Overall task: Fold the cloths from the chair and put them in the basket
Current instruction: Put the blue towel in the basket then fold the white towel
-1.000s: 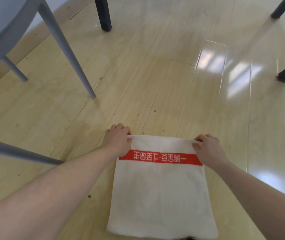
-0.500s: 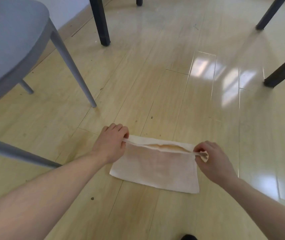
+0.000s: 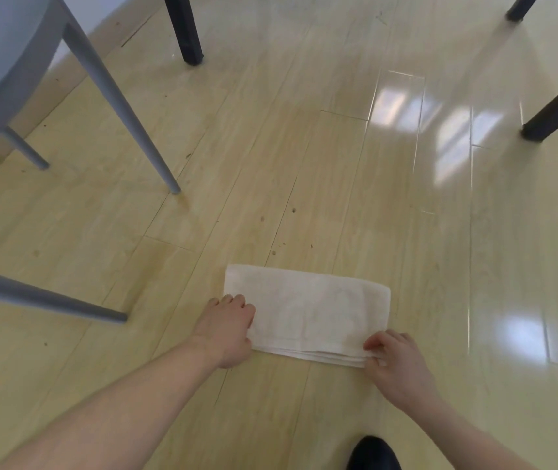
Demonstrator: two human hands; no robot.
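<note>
— What's the cloth like?
— A white terry cloth [image 3: 308, 315], a layered oblong flat on the glossy plank floor [image 3: 271, 147], beside the grey chair [image 3: 6, 62]. My left hand [image 3: 228, 329] and right hand [image 3: 394, 359] pinch its near corners.
— Changed?
— Half a second ago its far edge was lifted; now it's folded toward me

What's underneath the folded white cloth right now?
The folded white cloth lies flat on the wooden floor; floor shows all around it. Left hand and right hand hold its near corners. Anything beneath or between the layers is hidden.
</note>
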